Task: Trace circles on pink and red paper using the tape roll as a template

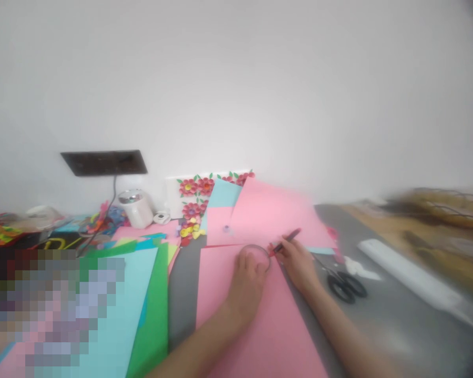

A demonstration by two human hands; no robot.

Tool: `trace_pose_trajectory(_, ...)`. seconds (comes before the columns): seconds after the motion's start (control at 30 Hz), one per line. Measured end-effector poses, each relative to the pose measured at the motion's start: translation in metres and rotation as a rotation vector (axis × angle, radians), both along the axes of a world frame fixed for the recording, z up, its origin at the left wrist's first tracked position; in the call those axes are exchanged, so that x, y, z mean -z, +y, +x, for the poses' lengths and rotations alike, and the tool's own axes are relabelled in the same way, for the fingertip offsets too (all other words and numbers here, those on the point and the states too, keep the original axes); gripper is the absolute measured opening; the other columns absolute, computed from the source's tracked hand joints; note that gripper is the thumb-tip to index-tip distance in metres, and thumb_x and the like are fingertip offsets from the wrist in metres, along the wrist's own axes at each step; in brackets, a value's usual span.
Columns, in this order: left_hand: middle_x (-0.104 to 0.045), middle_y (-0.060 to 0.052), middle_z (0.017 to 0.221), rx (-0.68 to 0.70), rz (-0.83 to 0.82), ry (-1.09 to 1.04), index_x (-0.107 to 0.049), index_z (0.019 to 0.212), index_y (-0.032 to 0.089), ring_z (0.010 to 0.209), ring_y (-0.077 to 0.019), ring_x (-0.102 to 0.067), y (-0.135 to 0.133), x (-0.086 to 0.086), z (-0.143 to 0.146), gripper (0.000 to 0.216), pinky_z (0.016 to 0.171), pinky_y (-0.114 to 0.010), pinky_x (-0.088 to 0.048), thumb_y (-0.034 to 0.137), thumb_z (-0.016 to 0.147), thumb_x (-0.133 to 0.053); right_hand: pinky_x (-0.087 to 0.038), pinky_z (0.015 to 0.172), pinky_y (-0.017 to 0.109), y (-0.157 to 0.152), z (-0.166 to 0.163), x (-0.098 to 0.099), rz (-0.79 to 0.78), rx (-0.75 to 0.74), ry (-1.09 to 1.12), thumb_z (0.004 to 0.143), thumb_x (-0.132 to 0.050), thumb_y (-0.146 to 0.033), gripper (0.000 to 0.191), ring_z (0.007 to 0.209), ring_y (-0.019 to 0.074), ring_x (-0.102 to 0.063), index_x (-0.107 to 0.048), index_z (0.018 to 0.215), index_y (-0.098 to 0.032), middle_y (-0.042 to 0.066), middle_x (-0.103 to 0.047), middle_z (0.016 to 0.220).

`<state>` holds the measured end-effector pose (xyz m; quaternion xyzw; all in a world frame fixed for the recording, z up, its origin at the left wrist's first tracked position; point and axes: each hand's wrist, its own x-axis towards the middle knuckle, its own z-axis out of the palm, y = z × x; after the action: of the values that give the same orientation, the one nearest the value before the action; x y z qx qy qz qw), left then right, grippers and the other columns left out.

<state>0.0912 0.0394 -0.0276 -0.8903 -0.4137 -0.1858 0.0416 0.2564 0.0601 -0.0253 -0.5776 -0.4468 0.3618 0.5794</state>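
Observation:
A pink sheet of paper (268,320) lies in front of me. On its far part rests a thin grey ring (255,246), perhaps the rim of a round object. My left hand (250,275) holds it down with bent fingers, which hide part of it. My right hand (295,260) is closed around a dark pen (289,239) with a reddish end. The pen's lower end is beside the ring's right edge; blur hides whether it touches the paper.
Black-handled scissors (345,287) lie to the right, near a long white bar (410,275). More pink sheets (276,212) and a flower-decorated board (193,189) stand behind. Blue paper (130,310) and green paper (155,320) lie left, with a white canister (137,211) beyond.

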Motion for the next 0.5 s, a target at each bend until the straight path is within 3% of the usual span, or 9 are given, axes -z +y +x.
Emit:
trace_pose_trajectory(0.13, -0.051, -0.008, 0.106, -0.038, -0.051, -0.02, -0.05, 0.101, 0.019, 0.109, -0.0245, -0.046, 0.003, -0.005, 0.002, 0.03, 0.094, -0.046, -0.039, 0.001, 0.084, -0.033, -0.053, 0.075, 0.037, 0.0, 0.0, 0.0, -0.005, -0.004, -0.011, 0.076, -0.059, -0.036, 0.017, 0.093, 0.0255, -0.065, -0.059, 0.087, -0.023, 0.007, -0.067, 0.086)
trace_pose_trajectory(0.33, -0.054, -0.007, 0.102, 0.049, -0.056, 0.156, -0.053, 0.103, 0.016, 0.118, -0.0243, -0.038, 0.006, -0.019, 0.005, 0.042, 0.106, -0.041, -0.025, -0.007, 0.072, -0.035, -0.053, 0.071, 0.035, 0.0, -0.001, 0.001, 0.007, 0.018, -0.022, 0.075, -0.061, -0.038, 0.02, 0.088, 0.0248, -0.065, -0.059, 0.088, -0.022, 0.008, -0.067, 0.087)
trace_pose_trajectory(0.5, -0.052, -0.005, 0.097, 0.085, -0.109, 0.072, -0.052, 0.096, 0.017, 0.1, -0.0209, -0.045, 0.015, -0.014, 0.004, 0.035, 0.096, -0.038, -0.035, -0.005, 0.076, -0.033, -0.054, 0.068, 0.034, 0.0, -0.004, 0.0, 0.005, 0.034, -0.036, 0.076, -0.059, -0.039, 0.019, 0.083, 0.0234, -0.066, -0.059, 0.085, -0.022, 0.008, -0.068, 0.086)
